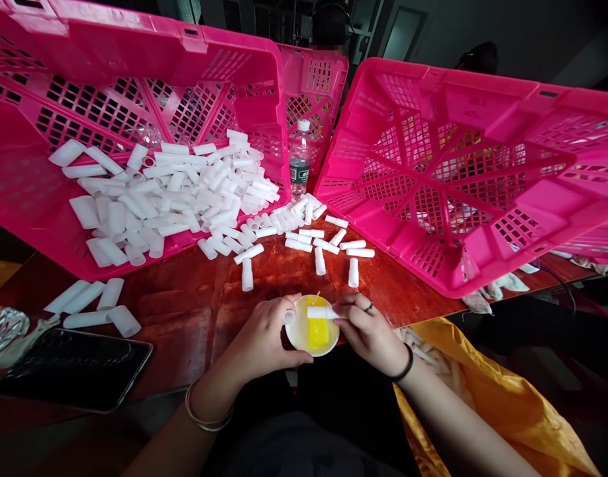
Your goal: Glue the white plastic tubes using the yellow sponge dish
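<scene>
1. Tube (320, 312): white, slim, smooth, cylindrical; lies nearly level above the dish and its yellow block, right end hidden by fingers
2. Right hand (366, 328): pinching that tube's right end between thumb and fingers; dark ring, dark wristband
3. Second tube (289, 317): white, hollow, round open end facing the viewer; at the dish's left rim
4. Left hand (269, 338): grasping the dish's left side, thumb along the near edge, second tube caught at the fingers; bangles at wrist
5. Dish (297, 339): round, shallow, whitish; holds a glossy yellow block (317, 334)
6. Heap (199, 192): many white tubes, matte, mixed widths, within the left basket (135, 33), pink, on its side; spilling onto the table (185, 291), reddish-brown
7. Right basket (448, 268): pink, latticed, tipped with mouth toward the viewer
8. Bottle (299, 159): clear, white cap, green label; between the baskets
9. Phone (75, 368): black, flat; five wider tubes (110, 293) just beyond
10. Cloth (507, 397): yellow, beside the right forearm
</scene>
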`<state>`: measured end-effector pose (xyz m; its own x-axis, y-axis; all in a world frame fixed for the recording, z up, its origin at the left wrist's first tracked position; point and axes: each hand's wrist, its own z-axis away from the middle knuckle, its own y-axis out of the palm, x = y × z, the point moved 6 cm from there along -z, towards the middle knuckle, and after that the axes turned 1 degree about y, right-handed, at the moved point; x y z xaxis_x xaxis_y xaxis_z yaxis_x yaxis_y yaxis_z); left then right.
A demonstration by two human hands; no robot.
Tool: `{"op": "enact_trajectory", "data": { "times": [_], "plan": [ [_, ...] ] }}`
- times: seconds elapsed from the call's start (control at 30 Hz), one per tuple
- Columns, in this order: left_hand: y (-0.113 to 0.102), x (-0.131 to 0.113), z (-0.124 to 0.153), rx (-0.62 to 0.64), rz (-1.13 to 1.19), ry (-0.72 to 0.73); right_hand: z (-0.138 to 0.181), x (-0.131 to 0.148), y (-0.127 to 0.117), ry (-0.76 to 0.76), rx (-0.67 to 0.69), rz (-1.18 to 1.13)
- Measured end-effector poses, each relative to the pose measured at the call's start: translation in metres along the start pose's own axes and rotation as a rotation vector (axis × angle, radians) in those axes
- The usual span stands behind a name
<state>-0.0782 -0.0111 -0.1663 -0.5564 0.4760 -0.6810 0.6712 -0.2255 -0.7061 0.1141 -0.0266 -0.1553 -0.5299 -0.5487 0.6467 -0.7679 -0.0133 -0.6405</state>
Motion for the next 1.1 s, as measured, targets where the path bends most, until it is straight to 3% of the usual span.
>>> {"op": "enact_trajectory", "data": {
  "times": [0.07, 0.2, 0.27, 0.4, 0.57, 0.63, 0.77, 0.83, 0.9, 1.0, 1.07, 1.1],
  "plan": [
    [0.000, 0.000, 0.000, 0.002, -0.006, 0.002, 0.001, -0.001, 0.001, -0.026, -0.006, -0.040],
    [0.001, 0.002, 0.000, 0.014, -0.011, -0.005, 0.001, -0.014, 0.005, 0.150, 0.041, -0.254],
    [0.002, 0.002, 0.001, 0.009, -0.009, 0.000, 0.000, -0.014, 0.004, 0.143, 0.038, -0.208],
    [0.001, 0.003, 0.001, -0.001, -0.007, -0.006, 0.000, -0.002, -0.003, -0.033, -0.024, -0.058],
    [0.002, 0.004, 0.001, 0.001, -0.004, -0.001, 0.000, -0.009, -0.003, 0.082, -0.006, -0.102],
    [0.003, 0.006, 0.001, -0.003, 0.002, 0.001, 0.000, -0.004, -0.006, -0.014, -0.024, 0.006],
    [0.004, 0.008, 0.002, 0.001, 0.014, -0.009, 0.011, 0.012, -0.008, -0.386, -0.061, 0.289],
    [0.004, 0.008, 0.002, 0.012, 0.019, -0.024, 0.022, 0.009, -0.012, -0.453, -0.121, 0.312],
    [0.004, 0.008, 0.002, 0.028, 0.018, -0.035, 0.030, -0.008, -0.026, -0.329, -0.302, 0.210],
    [0.001, 0.005, 0.002, -0.017, 0.005, 0.001, 0.037, -0.063, -0.054, 0.153, -0.659, -0.177],
    [-0.003, 0.005, 0.002, -0.102, 0.020, 0.044, 0.030, -0.096, -0.059, 0.377, -0.738, -0.402],
    [-0.007, 0.006, 0.003, -0.164, 0.041, 0.048, 0.022, -0.105, -0.059, 0.415, -0.729, -0.471]
  ]
}}
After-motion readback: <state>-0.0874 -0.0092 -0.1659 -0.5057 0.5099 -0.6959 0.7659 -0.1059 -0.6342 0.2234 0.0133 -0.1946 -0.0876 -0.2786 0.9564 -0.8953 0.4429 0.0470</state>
